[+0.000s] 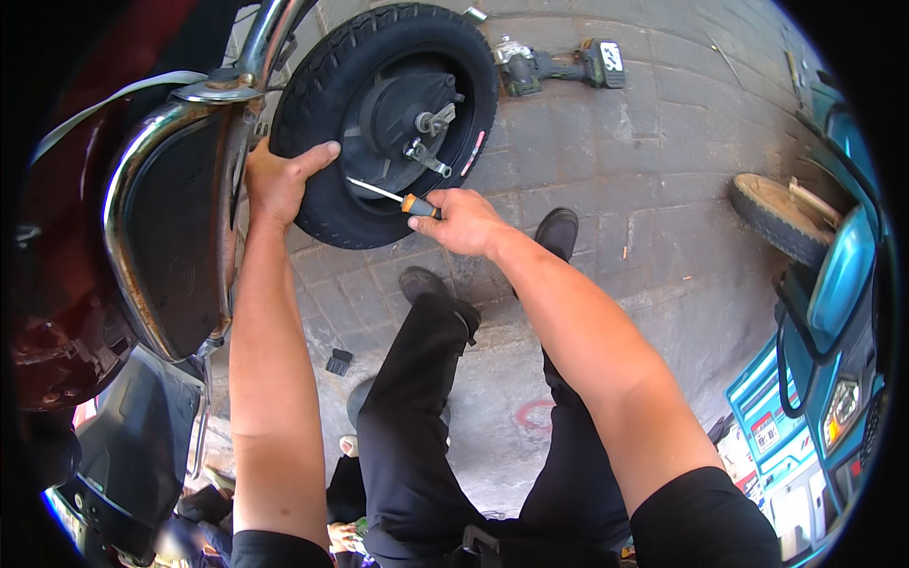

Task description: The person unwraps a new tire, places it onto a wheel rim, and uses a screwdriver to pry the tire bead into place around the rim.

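Observation:
A black scooter wheel [327,104] with a drum brake hub [393,114] stands beside the dark red vehicle on my left. My left hand [277,182] grips the tyre's near left side, thumb lying over the sidewall and fingers hidden behind it. In my right hand [462,221] is a screwdriver [417,204] with an orange and dark grey handle. Its metal shaft points left, and the tip is by the inner edge of the rim, below the hub. Whether the tip touches the wheel I cannot tell. A brake lever arm [428,159] sticks out from the hub.
A cordless impact wrench [559,68] lies on the paving right of the wheel. The dark red vehicle's chrome bar [123,213] runs close along my left arm. At right are a worn tyre [781,218] and a blue vehicle [843,275]. A small black case [339,361] lies near my feet.

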The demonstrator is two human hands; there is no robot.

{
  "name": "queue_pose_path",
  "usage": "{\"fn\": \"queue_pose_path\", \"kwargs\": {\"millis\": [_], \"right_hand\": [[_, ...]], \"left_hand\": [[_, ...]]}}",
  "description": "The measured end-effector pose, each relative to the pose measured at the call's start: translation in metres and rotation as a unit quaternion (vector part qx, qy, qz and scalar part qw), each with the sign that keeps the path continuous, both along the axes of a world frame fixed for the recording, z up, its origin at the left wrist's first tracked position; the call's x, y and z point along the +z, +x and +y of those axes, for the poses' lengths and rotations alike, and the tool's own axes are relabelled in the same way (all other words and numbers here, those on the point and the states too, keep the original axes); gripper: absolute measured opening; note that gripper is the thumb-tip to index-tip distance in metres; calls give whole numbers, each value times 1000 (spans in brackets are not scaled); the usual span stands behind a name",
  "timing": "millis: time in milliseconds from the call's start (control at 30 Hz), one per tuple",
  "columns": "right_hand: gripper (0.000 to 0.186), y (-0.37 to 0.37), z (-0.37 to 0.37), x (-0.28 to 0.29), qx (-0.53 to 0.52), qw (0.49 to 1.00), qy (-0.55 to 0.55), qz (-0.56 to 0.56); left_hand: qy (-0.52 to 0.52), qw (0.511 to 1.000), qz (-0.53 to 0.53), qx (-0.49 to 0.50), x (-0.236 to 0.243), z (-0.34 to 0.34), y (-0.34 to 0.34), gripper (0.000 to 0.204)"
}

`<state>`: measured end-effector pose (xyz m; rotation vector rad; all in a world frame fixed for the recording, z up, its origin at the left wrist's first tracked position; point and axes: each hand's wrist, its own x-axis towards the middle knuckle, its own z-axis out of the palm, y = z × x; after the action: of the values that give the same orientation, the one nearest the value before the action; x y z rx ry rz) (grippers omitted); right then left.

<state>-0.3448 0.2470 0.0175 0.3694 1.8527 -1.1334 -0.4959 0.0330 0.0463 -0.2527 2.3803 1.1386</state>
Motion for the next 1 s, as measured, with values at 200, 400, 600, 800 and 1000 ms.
{"fn": "queue_pose_path", "kwargs": {"millis": [200,400,600,800,1000], "right_hand": [[42,-3,-6,6,4,999,22,42],[41,-5,-20,27,-40,998,-26,-44],[41,-8,-31,56,-95,992,-20,-85],[32,-4,-39,64,-210,960,-108,-148],[27,-22,-57,128,-420,784,-291,-354]], "left_hand": [[57,997,-24,-35,-7,-8,-5,81],[-47,990,100,-84,-16,-14,-7,65],[18,994,87,-69,-18,-20,-11,67],[51,992,101,-58,-22,-25,-18,68],[-50,985,163,11,-29,-7,4,69]]}}
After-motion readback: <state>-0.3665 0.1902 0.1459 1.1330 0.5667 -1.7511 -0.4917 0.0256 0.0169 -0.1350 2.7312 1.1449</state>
